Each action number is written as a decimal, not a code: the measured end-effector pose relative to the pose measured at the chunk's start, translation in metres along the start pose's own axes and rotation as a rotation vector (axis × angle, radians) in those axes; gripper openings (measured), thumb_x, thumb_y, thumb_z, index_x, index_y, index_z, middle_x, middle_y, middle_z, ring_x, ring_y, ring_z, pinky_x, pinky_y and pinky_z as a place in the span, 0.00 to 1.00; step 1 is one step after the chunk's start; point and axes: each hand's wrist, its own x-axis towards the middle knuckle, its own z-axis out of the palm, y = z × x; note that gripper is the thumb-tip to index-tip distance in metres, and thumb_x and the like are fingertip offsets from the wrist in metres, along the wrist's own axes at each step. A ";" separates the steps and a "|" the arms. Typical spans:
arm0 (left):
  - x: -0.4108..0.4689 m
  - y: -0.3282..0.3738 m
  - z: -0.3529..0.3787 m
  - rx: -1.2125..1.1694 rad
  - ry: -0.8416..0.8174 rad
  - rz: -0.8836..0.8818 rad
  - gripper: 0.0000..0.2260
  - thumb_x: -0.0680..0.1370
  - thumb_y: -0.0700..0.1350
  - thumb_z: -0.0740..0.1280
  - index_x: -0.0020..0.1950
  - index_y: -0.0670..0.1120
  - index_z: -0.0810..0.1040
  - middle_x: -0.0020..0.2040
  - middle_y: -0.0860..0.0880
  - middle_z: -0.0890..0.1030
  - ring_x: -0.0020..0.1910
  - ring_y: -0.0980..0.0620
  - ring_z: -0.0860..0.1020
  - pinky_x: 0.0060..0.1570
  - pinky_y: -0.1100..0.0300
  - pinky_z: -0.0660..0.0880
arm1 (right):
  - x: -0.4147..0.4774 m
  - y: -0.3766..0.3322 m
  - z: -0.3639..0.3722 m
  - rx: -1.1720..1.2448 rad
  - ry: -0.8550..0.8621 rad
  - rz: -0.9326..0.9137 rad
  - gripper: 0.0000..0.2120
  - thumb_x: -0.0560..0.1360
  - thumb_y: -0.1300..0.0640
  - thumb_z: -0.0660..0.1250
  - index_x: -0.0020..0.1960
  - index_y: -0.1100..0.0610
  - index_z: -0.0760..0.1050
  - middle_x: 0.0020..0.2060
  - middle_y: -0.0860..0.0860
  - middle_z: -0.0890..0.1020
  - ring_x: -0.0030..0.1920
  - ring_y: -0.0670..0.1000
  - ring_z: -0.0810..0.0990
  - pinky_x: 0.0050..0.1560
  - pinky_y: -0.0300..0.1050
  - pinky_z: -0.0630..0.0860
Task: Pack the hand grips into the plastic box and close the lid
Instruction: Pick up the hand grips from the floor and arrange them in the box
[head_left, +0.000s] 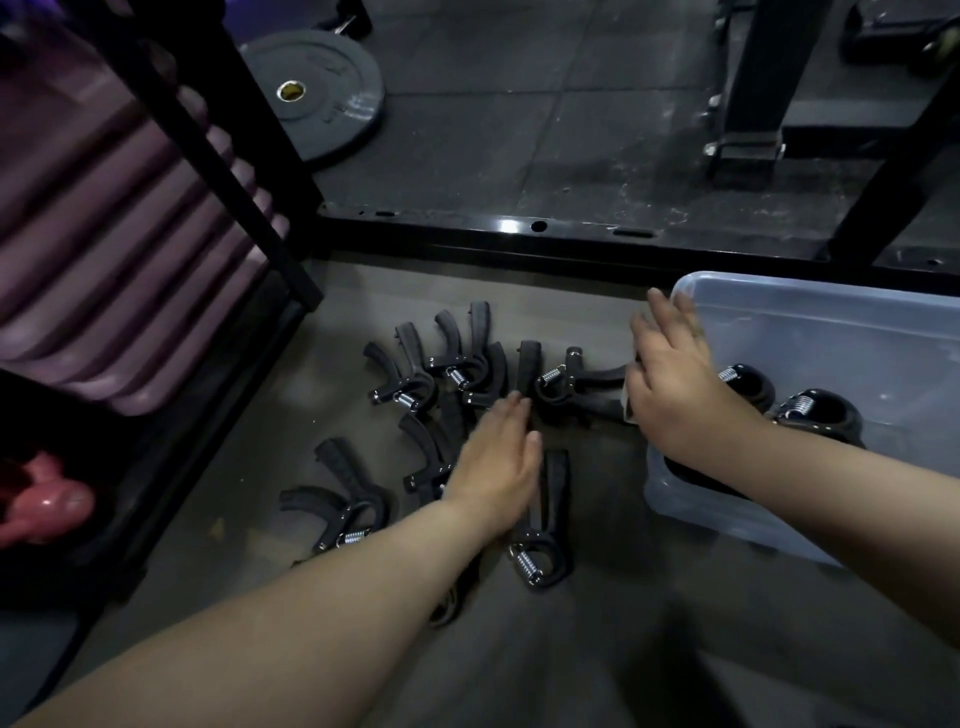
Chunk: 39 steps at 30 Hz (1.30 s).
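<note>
Several black hand grips (447, 364) with steel springs lie scattered on the grey floor in the middle. A translucent plastic box (831, 322) stands at the right, with two hand grips (815, 415) inside it. My left hand (493, 462) reaches over the pile with straight fingers, just above a grip (540, 551) near me. My right hand (675, 384) hovers with spread fingers over the box's left rim, next to another grip (576, 384). Neither hand holds anything. No lid is in view.
A black rack post (218, 135) with rolled purple mats (93, 249) stands at the left, a pink dumbbell (47, 504) below it. A black steel frame rail (571, 234) crosses behind the grips. A weight plate (317, 98) lies on the rubber floor beyond.
</note>
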 end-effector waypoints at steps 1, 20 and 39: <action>0.002 -0.013 -0.004 0.043 0.040 -0.069 0.23 0.83 0.48 0.57 0.77 0.44 0.62 0.79 0.46 0.60 0.78 0.49 0.56 0.76 0.59 0.49 | 0.000 0.000 -0.001 0.007 -0.007 0.001 0.26 0.80 0.63 0.56 0.77 0.63 0.56 0.79 0.55 0.47 0.78 0.53 0.38 0.73 0.42 0.38; -0.008 -0.098 -0.065 0.636 -0.100 0.060 0.18 0.73 0.44 0.67 0.62 0.56 0.77 0.62 0.54 0.74 0.69 0.49 0.65 0.72 0.52 0.48 | -0.004 0.001 -0.001 0.016 0.011 -0.025 0.25 0.80 0.63 0.56 0.76 0.64 0.57 0.78 0.55 0.49 0.78 0.52 0.39 0.71 0.39 0.38; -0.037 -0.102 -0.069 0.847 -0.226 0.096 0.17 0.79 0.46 0.62 0.68 0.54 0.69 0.62 0.51 0.70 0.65 0.48 0.68 0.64 0.55 0.63 | -0.004 0.000 -0.004 0.014 0.008 0.002 0.24 0.80 0.62 0.55 0.76 0.64 0.58 0.78 0.54 0.50 0.78 0.51 0.39 0.70 0.38 0.37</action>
